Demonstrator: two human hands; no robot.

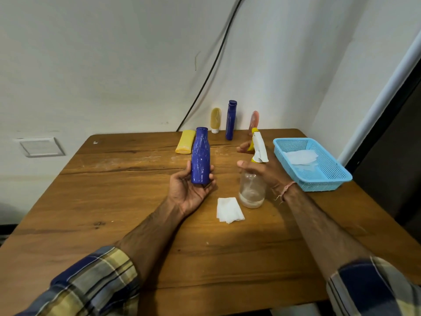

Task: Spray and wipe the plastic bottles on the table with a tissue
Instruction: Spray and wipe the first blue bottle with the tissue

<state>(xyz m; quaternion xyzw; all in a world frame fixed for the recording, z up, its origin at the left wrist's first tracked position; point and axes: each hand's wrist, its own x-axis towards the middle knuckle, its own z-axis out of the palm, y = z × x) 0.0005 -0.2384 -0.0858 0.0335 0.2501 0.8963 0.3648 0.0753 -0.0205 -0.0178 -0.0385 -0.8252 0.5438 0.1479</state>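
The spray bottle covers the base of the pink tube; the right hand seems curled behind its neck.

no readable text, labels or brands on any bottle, basket or wall

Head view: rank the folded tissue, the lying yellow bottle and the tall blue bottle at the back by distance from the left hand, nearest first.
1. Folded tissue, on the table just right of the left hand.
2. Lying yellow bottle, straight ahead of the hand, past mid-table.
3. Tall blue bottle, upright at the back edge, farther right.
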